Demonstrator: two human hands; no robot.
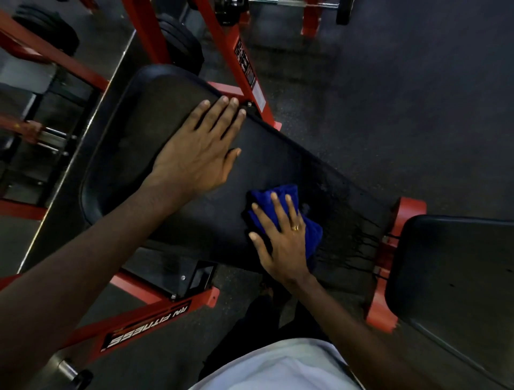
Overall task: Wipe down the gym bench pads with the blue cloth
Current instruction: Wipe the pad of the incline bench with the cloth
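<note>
Pretty clearly a gym, the free-weights end of it. There's a black padded bench (133, 133) on a red steel frame (144, 324) with FITNESS lettering printed on it, and a 2nd pad (459, 278) just to the right. More red uprights (230, 50) stand behind, with stacks of black weight plates (44, 30) at the top left and a chrome barbell (292, 2) along the top edge. The floor (417, 111) is that dark speckled rubber matting you get under lifting gear.

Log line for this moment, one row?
left hand: flat on back pad | right hand: pressing cloth on it | drips: beside cloth | seat pad: untouched
</note>
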